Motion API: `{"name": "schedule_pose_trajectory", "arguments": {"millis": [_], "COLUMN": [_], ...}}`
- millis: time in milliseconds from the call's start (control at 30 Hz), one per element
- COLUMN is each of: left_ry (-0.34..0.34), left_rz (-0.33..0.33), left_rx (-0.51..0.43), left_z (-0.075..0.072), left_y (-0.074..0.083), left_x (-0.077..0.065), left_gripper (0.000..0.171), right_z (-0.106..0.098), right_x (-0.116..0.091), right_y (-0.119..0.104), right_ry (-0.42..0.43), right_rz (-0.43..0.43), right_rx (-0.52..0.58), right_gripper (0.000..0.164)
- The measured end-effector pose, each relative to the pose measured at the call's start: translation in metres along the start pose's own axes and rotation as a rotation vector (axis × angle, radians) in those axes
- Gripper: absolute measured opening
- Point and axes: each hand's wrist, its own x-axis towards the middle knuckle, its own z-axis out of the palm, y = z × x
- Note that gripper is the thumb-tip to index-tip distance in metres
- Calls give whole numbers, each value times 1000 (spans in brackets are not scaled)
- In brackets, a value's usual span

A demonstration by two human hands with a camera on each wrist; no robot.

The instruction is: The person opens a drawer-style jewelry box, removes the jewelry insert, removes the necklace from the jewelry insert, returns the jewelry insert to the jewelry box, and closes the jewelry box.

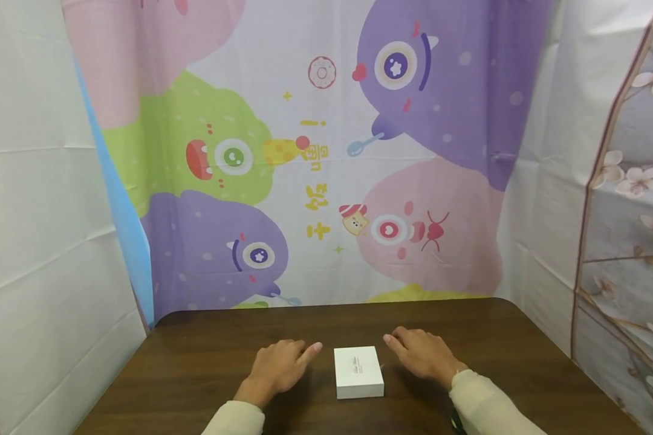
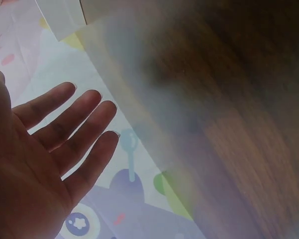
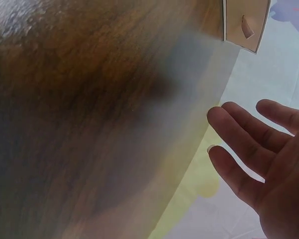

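A small white box [image 1: 359, 371] with fine dark lettering on its lid lies on the brown wooden table between the two hands. To its left is my left hand [image 1: 279, 367], apart from the box, thumb pointing toward it. My right hand [image 1: 421, 355] is on the other side, also holding nothing. In the left wrist view the left fingers [image 2: 84, 129] are spread and relaxed, with a corner of the box [image 2: 64, 17] above. The right wrist view shows loosely bent right fingers [image 3: 249, 139] and the box's side [image 3: 245, 22], which bears a small ribbon-like tab [image 3: 247, 27].
The dark wooden table [image 1: 196, 362] has rounded far corners. Behind it hangs a cloth [image 1: 326, 272] printed with cartoon monsters. A pale curtain [image 1: 43, 211] stands at the left, and a flower-patterned one [image 1: 631, 241] at the right.
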Motion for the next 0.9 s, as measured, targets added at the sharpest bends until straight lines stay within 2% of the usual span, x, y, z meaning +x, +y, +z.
{"name": "schedule_pose_trajectory", "arguments": {"millis": [400,900], "left_ry": [25,12], "left_rz": [18,37], "left_rx": [-24,-59], "left_z": [2,7], "left_y": [5,14], "left_x": [-3,-6], "left_gripper": [62,52], "right_z": [3,8], "right_x": [-3,-6], "right_y": [-4,-3], "right_ry": [10,1], "right_rz": [-6,14], "right_rx": [-1,-1], "right_gripper": [43,44]}}
